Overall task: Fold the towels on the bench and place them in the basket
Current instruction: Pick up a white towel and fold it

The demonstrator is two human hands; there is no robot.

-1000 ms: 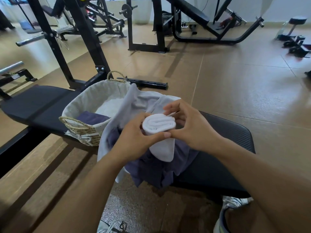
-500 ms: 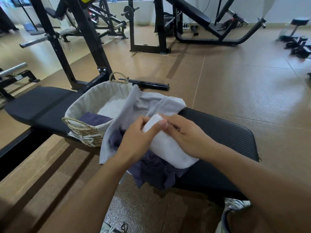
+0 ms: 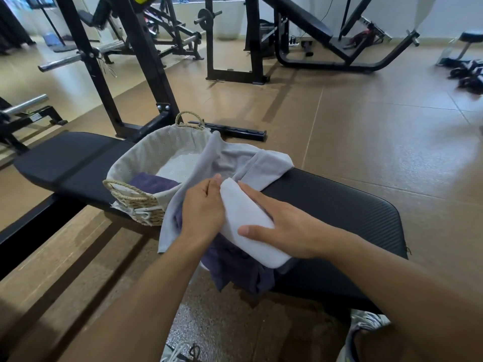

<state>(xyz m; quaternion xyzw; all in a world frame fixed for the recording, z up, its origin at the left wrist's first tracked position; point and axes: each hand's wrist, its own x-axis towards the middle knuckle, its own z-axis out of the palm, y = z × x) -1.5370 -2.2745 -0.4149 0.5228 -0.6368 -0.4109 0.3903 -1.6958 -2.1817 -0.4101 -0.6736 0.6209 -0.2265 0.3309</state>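
Note:
A white folded towel (image 3: 248, 218) lies on top of a loose purple towel (image 3: 235, 267) and a pale grey towel (image 3: 235, 158), all heaped on the black bench (image 3: 339, 212). My left hand (image 3: 203, 207) holds the white towel's left edge, with its fingertips at the far corner. My right hand (image 3: 285, 226) lies flat across the towel, fingers straight along its far side and thumb on top. The lined wicker basket (image 3: 136, 199) stands on the bench just left of the heap. A folded purple towel (image 3: 154, 182) is inside it. The grey towel drapes over the basket's right rim.
A black rack upright (image 3: 146, 74) and a barbell (image 3: 78, 57) stand behind the basket. A notched bar (image 3: 235, 130) lies on the floor beyond the bench. More gym machines fill the back. My shoes (image 3: 366, 325) show under the bench's near edge.
The white towel was a roll held up between both hands. It has come down flat onto the heap, and my right hand has spread out over it.

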